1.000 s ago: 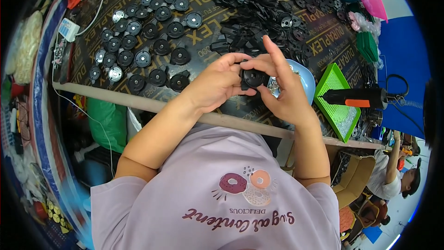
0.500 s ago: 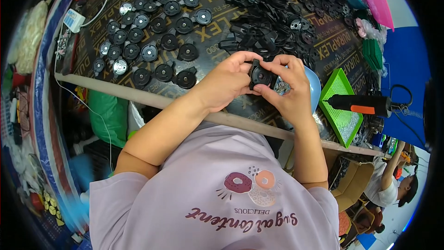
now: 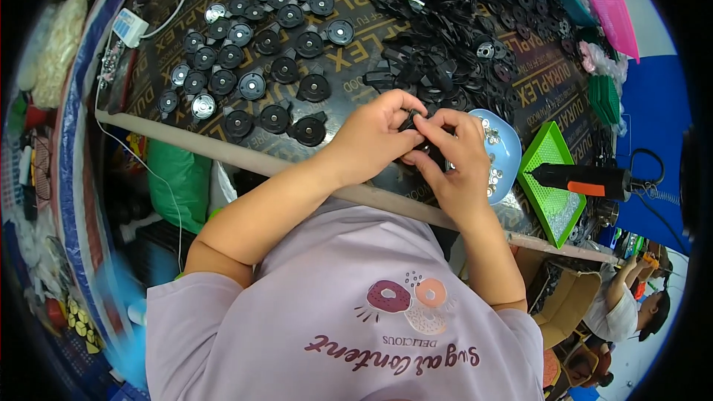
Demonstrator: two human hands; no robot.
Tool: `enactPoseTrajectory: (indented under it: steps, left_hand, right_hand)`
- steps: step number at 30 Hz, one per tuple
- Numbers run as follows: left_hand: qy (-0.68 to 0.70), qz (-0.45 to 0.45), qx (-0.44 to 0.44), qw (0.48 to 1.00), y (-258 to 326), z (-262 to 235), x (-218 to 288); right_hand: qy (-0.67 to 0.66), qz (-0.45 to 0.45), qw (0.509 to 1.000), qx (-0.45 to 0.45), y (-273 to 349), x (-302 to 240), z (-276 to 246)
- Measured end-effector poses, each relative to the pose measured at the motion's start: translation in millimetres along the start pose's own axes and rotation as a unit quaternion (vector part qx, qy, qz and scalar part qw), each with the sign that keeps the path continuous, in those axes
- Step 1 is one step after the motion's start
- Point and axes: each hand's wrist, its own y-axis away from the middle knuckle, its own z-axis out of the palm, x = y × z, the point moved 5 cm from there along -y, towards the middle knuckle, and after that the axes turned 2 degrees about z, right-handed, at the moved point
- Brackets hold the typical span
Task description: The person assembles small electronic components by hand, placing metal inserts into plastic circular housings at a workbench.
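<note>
Can't see much of the black part point(image 3: 413, 120) I'm working on: my fingers cover nearly all of it, only a dark sliver shows between the two hands, so its shape is hard to make out. It sits pinched above the near edge of the table point(image 3: 186, 141), just left of the blue dish point(image 3: 512, 150). My left hand point(image 3: 375, 137) is curled round it from the left, knuckles up, thumb tucked under and out of sight, fingers closed on the part. My right hand point(image 3: 453, 160) comes in from the right w/ fingertips bent down onto the same part, thumb and forefinger narrow, also holding it; its palm hides the dish's left rim. Both forearms rise from the bottom of the view and meet in a V over my lilac shirt point(image 3: 349, 304), elbows out. Small silver bits in the dish are too tiny to identify. Left of my hands, rows of round black discs point(image 3: 252, 85) lie flat; behind, a big heap of black parts point(image 3: 460, 22), tangled, single pieces can't be told apart. Right of the dish a green tray point(image 3: 553, 171), partly under a black tool with an orange band point(image 3: 587, 180). Bottom right, another person point(image 3: 631, 304), cut off by the rim.
</note>
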Motion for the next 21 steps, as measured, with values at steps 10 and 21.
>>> enactPoseTrajectory:
  steps: [10,21]
  left_hand:
    - [-0.658,0.176,0.141,0.718,-30,-86,74]
    - [-0.748,0.076,0.105,0.651,-44,-74,71]
  right_hand:
    - [0.133,-0.013,0.988,0.073,-15,33,-20]
    - [0.303,-0.087,0.949,0.011,-72,43,17]
